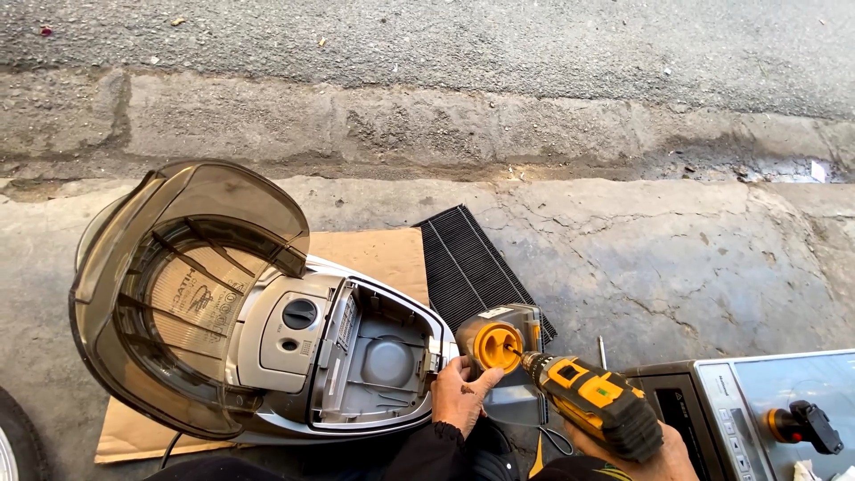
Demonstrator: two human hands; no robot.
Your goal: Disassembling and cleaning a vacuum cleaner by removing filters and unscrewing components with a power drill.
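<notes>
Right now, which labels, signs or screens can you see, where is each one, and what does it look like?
Printed label: inside the vacuum's smoky lid, left; pale tan round panel with dark print and a small drawing.
Sticker: on top of the grey part with the orange hub beside the left hand; small, pale, rectangular.
Glossy panel: silver appliance, lower right; blank, reflective.

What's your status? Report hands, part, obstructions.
Left hand gripping grey part with orange cap. Right hand holding cordless drill, bit at cap. Open vacuum cleaner right beside it, nothing blocking.
</notes>
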